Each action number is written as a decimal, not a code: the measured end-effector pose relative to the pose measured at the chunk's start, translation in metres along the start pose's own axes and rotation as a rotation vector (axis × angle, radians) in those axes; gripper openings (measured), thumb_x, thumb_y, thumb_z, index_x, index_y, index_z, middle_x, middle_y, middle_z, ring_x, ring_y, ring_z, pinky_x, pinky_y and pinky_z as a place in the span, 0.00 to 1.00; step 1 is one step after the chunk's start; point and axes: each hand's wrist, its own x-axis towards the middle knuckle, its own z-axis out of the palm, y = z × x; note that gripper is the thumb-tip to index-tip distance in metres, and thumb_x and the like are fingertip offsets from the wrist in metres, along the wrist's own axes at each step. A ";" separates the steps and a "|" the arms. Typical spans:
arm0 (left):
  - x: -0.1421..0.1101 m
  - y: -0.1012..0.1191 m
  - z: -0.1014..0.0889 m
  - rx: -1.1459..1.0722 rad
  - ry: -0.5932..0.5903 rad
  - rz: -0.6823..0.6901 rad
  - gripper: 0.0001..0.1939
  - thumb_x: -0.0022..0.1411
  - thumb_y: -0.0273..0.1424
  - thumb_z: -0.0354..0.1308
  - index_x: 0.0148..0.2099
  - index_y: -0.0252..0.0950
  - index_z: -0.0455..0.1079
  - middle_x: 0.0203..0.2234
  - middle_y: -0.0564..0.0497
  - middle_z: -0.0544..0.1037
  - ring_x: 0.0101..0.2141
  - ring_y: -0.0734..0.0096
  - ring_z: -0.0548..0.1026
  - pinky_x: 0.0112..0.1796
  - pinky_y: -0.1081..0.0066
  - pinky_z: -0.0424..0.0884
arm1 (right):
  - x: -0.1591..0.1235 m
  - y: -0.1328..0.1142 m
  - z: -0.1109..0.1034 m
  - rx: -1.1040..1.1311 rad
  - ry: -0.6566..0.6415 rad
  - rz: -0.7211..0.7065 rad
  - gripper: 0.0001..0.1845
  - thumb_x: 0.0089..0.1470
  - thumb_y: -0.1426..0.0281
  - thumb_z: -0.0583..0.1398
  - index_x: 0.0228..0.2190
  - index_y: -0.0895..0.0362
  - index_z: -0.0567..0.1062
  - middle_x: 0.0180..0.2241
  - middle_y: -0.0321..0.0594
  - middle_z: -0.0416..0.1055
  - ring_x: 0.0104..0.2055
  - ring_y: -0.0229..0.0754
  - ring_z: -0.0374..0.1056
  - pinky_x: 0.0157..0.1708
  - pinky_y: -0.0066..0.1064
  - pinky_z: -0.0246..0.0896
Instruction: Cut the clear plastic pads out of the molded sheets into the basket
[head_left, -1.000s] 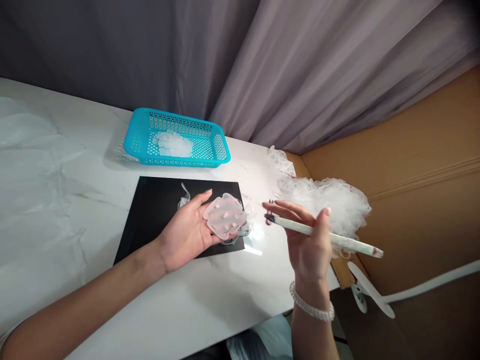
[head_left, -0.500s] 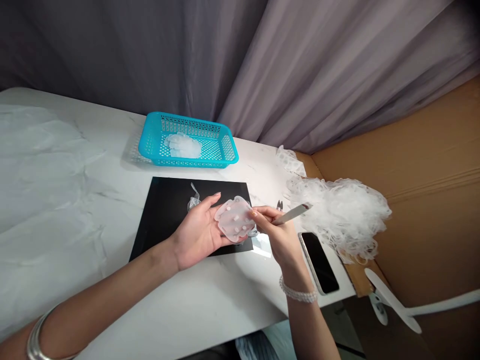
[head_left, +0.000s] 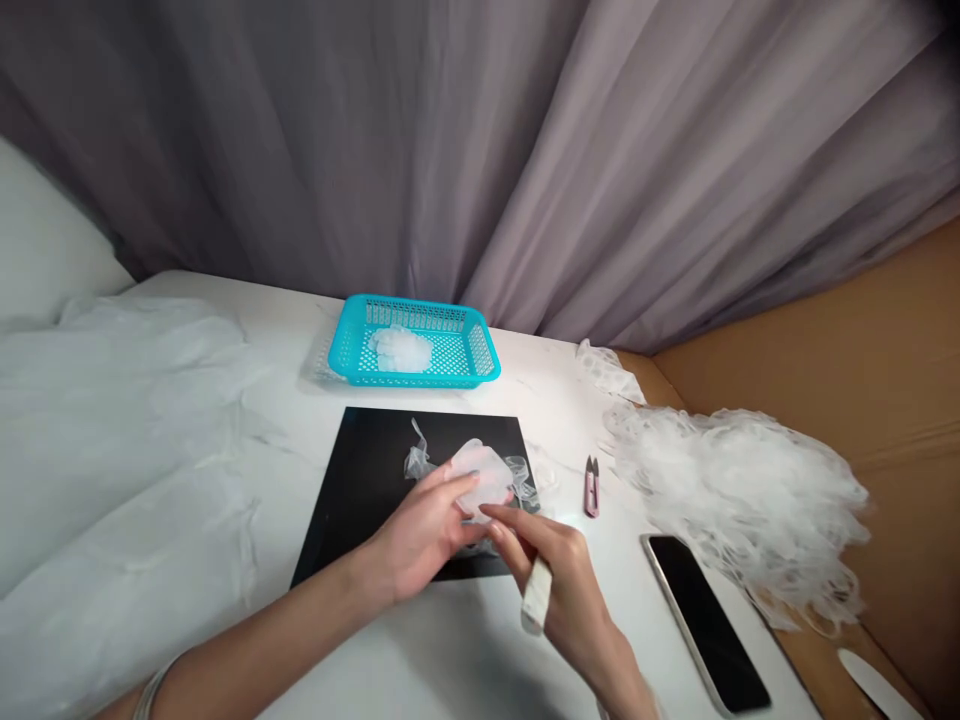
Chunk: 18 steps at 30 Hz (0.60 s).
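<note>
1. The counter (head_left: 420, 670) bears the whole work area; its near edge seems best left free so both wrists can move.
2. The heap of white mesh scraps (head_left: 742, 480) lies at the right, well apart from the hands; loose strands there could snag a sleeve.
3. The black mat (head_left: 360, 510) lies under the work, its dark face probably helping a pale edge show up.
4. The blue basket (head_left: 416, 381) stands beyond the mat, holding a small stack of white pieces (head_left: 403, 350).
5. The left hand (head_left: 420, 530) is clamped on the scalloped piece, thumb on top; a light, flat hold should avoid creasing it.
6. The right hand (head_left: 566, 570) is closed around the tool, fingertips at the piece's near edge; I cannot tell whether they pinch it.
7. The scalloped piece (head_left: 481, 475), translucent white, is held above the mat.
8. The pale tool (head_left: 535, 597) points its butt toward the wearer; its tip is hidden, so care near the fingers seems wise.
9. The pink snips (head_left: 592, 490) lie right of the mat, blades pointing away.
</note>
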 end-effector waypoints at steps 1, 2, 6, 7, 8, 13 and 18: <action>0.005 0.007 -0.004 0.060 0.034 0.106 0.17 0.66 0.27 0.55 0.56 0.34 0.66 0.52 0.37 0.76 0.49 0.56 0.78 0.46 0.61 0.77 | -0.003 0.001 0.000 0.003 0.021 0.003 0.19 0.66 0.61 0.54 0.41 0.58 0.81 0.23 0.37 0.74 0.21 0.36 0.63 0.24 0.27 0.57; 0.012 0.019 -0.008 0.178 0.087 0.258 0.18 0.67 0.28 0.53 0.58 0.35 0.66 0.55 0.38 0.74 0.51 0.56 0.77 0.47 0.59 0.77 | -0.005 0.002 -0.002 0.006 0.045 0.028 0.20 0.67 0.61 0.52 0.41 0.58 0.81 0.23 0.37 0.73 0.21 0.36 0.62 0.24 0.27 0.56; 0.063 0.102 -0.022 0.921 0.350 0.853 0.23 0.71 0.31 0.44 0.66 0.40 0.60 0.65 0.45 0.65 0.61 0.58 0.67 0.57 0.57 0.69 | -0.014 0.005 -0.010 -0.005 0.030 0.147 0.25 0.68 0.58 0.50 0.31 0.58 0.79 0.21 0.35 0.69 0.22 0.35 0.60 0.23 0.26 0.52; 0.078 0.123 -0.024 0.998 0.335 0.862 0.24 0.70 0.31 0.46 0.66 0.41 0.60 0.66 0.46 0.64 0.63 0.58 0.64 0.61 0.56 0.63 | -0.016 0.005 -0.009 -0.016 0.006 0.156 0.26 0.68 0.58 0.50 0.28 0.58 0.78 0.19 0.34 0.67 0.21 0.35 0.59 0.22 0.27 0.50; 0.093 0.140 -0.024 1.079 0.303 0.859 0.25 0.69 0.31 0.48 0.66 0.40 0.60 0.66 0.47 0.63 0.65 0.58 0.61 0.64 0.56 0.57 | -0.018 0.006 -0.008 -0.028 -0.024 0.157 0.26 0.68 0.58 0.50 0.26 0.57 0.77 0.18 0.33 0.66 0.20 0.35 0.58 0.22 0.27 0.49; 0.128 0.162 -0.027 1.451 0.175 0.728 0.34 0.58 0.35 0.62 0.65 0.30 0.63 0.66 0.35 0.61 0.68 0.43 0.51 0.64 0.45 0.47 | -0.027 0.013 0.004 -0.227 -0.084 0.193 0.14 0.65 0.61 0.55 0.41 0.52 0.79 0.27 0.39 0.77 0.26 0.42 0.72 0.27 0.29 0.58; 0.093 0.120 -0.041 1.628 0.195 0.759 0.31 0.65 0.41 0.52 0.67 0.34 0.62 0.66 0.41 0.62 0.66 0.51 0.59 0.65 0.52 0.51 | -0.017 0.031 0.005 -0.551 -0.059 0.305 0.32 0.58 0.54 0.62 0.61 0.52 0.66 0.42 0.47 0.78 0.34 0.52 0.77 0.30 0.34 0.61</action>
